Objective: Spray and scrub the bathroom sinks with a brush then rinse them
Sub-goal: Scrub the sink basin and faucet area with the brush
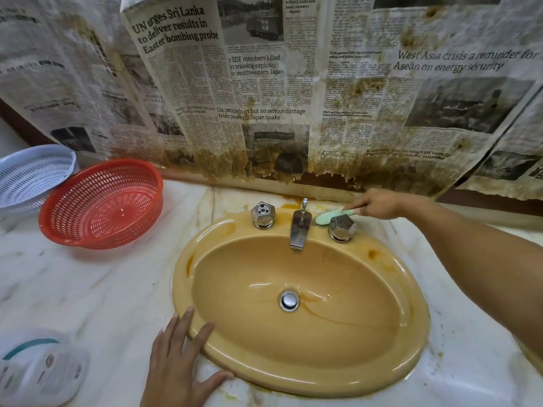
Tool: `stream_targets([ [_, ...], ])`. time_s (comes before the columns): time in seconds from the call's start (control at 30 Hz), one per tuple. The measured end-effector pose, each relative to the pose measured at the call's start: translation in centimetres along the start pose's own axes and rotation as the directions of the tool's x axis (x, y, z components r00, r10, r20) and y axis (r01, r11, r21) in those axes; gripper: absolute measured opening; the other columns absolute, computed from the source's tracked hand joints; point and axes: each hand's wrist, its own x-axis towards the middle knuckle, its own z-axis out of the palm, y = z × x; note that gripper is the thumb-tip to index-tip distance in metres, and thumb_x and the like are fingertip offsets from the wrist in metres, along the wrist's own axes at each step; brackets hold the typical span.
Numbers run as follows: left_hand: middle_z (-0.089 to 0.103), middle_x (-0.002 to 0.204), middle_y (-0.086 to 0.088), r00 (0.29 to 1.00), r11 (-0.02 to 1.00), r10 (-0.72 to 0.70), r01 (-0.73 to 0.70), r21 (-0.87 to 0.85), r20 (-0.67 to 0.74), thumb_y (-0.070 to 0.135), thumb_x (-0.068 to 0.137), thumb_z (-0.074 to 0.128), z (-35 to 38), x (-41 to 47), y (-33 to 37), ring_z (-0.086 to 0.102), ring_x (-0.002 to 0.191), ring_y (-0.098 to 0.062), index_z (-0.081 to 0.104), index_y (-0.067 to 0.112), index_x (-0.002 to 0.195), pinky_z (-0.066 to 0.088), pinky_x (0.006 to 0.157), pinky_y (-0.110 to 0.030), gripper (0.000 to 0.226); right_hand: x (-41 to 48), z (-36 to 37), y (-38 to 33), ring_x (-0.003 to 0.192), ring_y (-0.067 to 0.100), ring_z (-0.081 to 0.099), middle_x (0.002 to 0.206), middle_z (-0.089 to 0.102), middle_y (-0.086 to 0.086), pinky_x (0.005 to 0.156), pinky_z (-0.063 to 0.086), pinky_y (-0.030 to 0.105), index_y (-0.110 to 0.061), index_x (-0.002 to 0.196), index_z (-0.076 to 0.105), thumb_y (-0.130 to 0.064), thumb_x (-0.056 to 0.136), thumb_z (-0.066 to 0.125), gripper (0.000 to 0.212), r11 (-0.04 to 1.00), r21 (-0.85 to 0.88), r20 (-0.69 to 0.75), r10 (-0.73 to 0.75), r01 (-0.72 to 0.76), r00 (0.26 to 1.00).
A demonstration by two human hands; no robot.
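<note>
Gripping brush [331, 215], right hand [379, 203]; head partly hidden behind tap knob [341, 227].

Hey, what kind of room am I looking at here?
Probably a bathroom or washroom: an oval mustard-yellow ceramic sink set into a white marble counter, a tarnished chrome tap, and the right hand holding a pale green scrubbing brush.

— Right hand [379, 204]?
— Grips a pale green brush [330, 216], head on the sink [293, 380] ledge between the spout [299, 229] and the right tap handle [341, 227].
— Left hand [182, 358]?
— Flat, fingers spread, on the worktop [102, 289], touching the sink's near rim.
— Elsewhere?
— Red basket [102, 205] against a white basket [29, 174], far left.
</note>
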Motion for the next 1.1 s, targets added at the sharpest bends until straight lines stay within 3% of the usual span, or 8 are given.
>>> stream_targets([
  [0.07, 0.044, 0.159, -0.010, 1.000, 1.000, 0.003, -0.003, -0.002, 0.003, 0.099, 0.066, 0.052, 0.0, 0.0, 0.0, 0.043, 0.141, -0.043, 0.064, 0.032, 0.136, 0.043, 0.100, -0.067, 0.098, 0.4, -0.8, 1.3, 0.118, 0.019, 0.058, 0.137, 0.064, -0.005, 0.094, 0.041, 0.027, -0.035, 0.130, 0.068, -0.021, 0.104, 0.057, 0.032, 1.000, -0.002, 0.009, -0.011, 0.011, 1.000],
  [0.13, 0.045, 0.159, -0.011, 1.000, 1.000, 0.006, -0.006, 0.001, 0.000, 0.099, 0.066, 0.052, 0.0, 0.0, 0.0, 0.043, 0.140, -0.043, 0.064, 0.032, 0.136, 0.044, 0.099, -0.067, 0.097, 0.2, -1.6, 3.1, 0.095, 0.017, 0.061, 0.121, 0.072, -0.002, 0.081, 0.046, 0.026, -0.048, 0.117, 0.070, -0.018, 0.102, 0.059, 0.035, 1.000, -0.009, 0.023, 0.010, -0.009, 1.000],
  [0.2, 0.045, 0.159, -0.011, 1.000, 1.000, 0.010, -0.010, 0.002, 0.002, 0.098, 0.066, 0.052, 0.0, 0.0, 0.0, 0.043, 0.140, -0.043, 0.066, 0.031, 0.135, 0.044, 0.099, -0.067, 0.097, 0.0, -2.2, 4.6, 0.082, 0.015, 0.059, 0.103, 0.074, 0.004, 0.077, 0.047, 0.026, -0.045, 0.120, 0.071, -0.018, 0.102, 0.058, 0.036, 0.998, -0.047, 0.041, 0.051, -0.049, 0.998],
  [0.3, 0.045, 0.158, -0.012, 1.000, 1.000, 0.018, -0.018, 0.012, 0.003, 0.098, 0.066, 0.053, 0.0, 0.1, 0.0, 0.042, 0.140, -0.043, 0.064, 0.032, 0.136, 0.043, 0.098, -0.067, 0.097, 0.3, -1.8, 4.6, 0.079, 0.014, 0.056, 0.092, 0.072, 0.004, 0.078, 0.044, 0.029, -0.036, 0.130, 0.069, -0.018, 0.103, 0.056, 0.034, 0.994, -0.105, 0.033, 0.037, -0.033, 0.999],
  [0.47, 0.046, 0.158, -0.013, 1.000, 1.000, 0.019, -0.019, 0.018, -0.004, 0.097, 0.067, 0.052, -0.1, 0.1, 0.1, 0.044, 0.139, -0.044, 0.063, 0.032, 0.136, 0.043, 0.098, -0.068, 0.096, 0.7, -0.8, 0.6, 0.101, 0.008, 0.051, 0.127, 0.067, -0.011, 0.085, 0.036, 0.025, -0.031, 0.135, 0.066, -0.021, 0.106, 0.052, 0.034, 0.966, -0.215, 0.016, -0.144, 0.144, 0.990],
  [0.77, 0.042, 0.160, -0.012, 1.000, 1.000, 0.012, -0.012, 0.001, -0.003, 0.097, 0.070, 0.052, -0.2, -0.1, 0.1, 0.043, 0.141, -0.045, 0.059, 0.033, 0.139, 0.044, 0.101, -0.069, 0.094, -0.4, -1.6, 3.6, 0.115, 0.020, 0.056, 0.135, 0.065, 0.000, 0.100, 0.042, 0.034, -0.033, 0.134, 0.066, -0.021, 0.105, 0.054, 0.034, 0.989, -0.149, -0.009, -0.007, 0.005, 1.000],
  [0.93, 0.042, 0.161, -0.012, 0.999, 1.000, 0.030, -0.030, -0.003, -0.022, 0.096, 0.070, 0.053, -0.2, -0.1, 0.2, 0.042, 0.142, -0.045, 0.056, 0.033, 0.140, 0.043, 0.102, -0.068, 0.094, -0.1, -1.1, -0.3, 0.103, 0.015, 0.052, 0.130, 0.066, -0.003, 0.088, 0.041, 0.030, -0.031, 0.139, 0.062, -0.022, 0.107, 0.049, 0.036, 0.970, -0.226, 0.010, -0.091, 0.091, 0.996],
  [1.1, 0.043, 0.160, -0.013, 0.999, 1.000, 0.025, -0.025, 0.000, -0.027, 0.096, 0.070, 0.052, -0.2, -0.1, 0.2, 0.042, 0.141, -0.045, 0.056, 0.034, 0.140, 0.044, 0.100, -0.068, 0.094, -1.7, -1.2, 2.7, 0.115, 0.023, 0.055, 0.137, 0.063, 0.000, 0.101, 0.042, 0.035, -0.037, 0.136, 0.063, -0.024, 0.106, 0.052, 0.035, 0.988, -0.151, -0.022, 0.031, -0.033, 0.999],
])
